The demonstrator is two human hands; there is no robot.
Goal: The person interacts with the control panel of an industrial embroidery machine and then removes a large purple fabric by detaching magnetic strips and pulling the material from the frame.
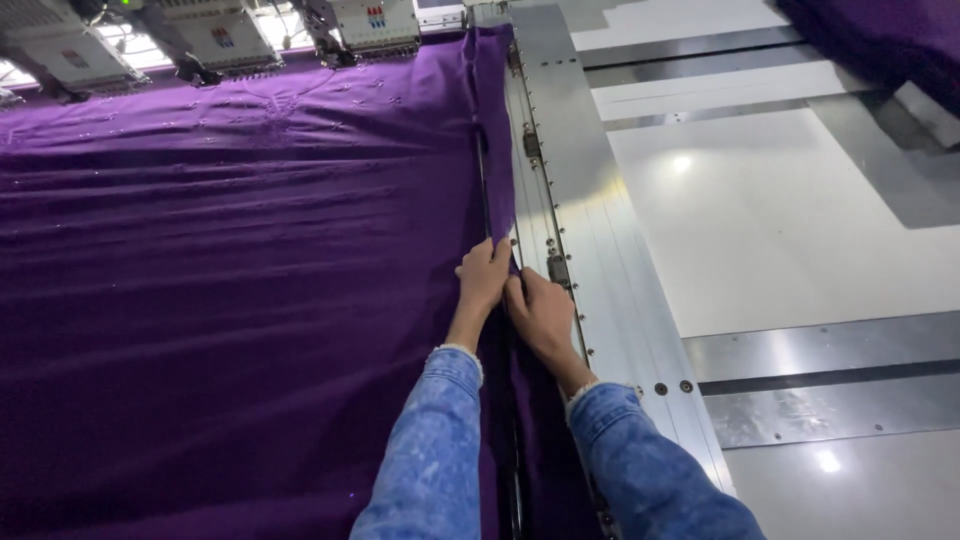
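Purple cloth (pixel 230 280) covered the left of the frame, its right edge along a metal rail (pixel 590 230). Left hand (pixel 483 280) and right hand (pixel 540 312), at lower centre, each had a closed grip pinching that edge.

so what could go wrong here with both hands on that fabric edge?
Both the left hand and right hand press the purple fabric edge against the metal frame rail: fingers might get pinched by the clips. Uneven pulling could deepen the visible wrinkles.
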